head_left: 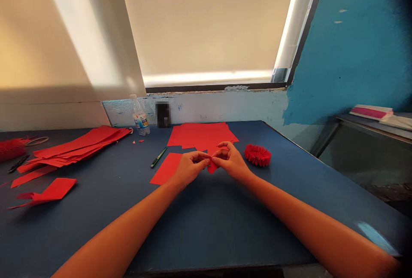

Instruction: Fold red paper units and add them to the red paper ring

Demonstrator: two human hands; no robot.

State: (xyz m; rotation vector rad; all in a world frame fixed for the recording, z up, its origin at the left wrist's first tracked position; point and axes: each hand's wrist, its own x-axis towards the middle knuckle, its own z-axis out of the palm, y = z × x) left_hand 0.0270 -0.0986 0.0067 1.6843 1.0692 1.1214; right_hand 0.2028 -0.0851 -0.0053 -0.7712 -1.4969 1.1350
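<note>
Forearms (128,226) extend toward twelve o'clock, where my left hand (191,168) and right hand (231,161) pinch a small red paper piece (212,167) between them; uneven pull could tear it.

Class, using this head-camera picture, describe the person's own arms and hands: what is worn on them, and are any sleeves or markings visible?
The left arm and right arm are bare as far as the picture shows, with no sleeves. The left hand and right hand are also bare: no gloves, watch, bracelets or markings are visible. Rings cannot be ruled out where fingers are hidden.
</note>
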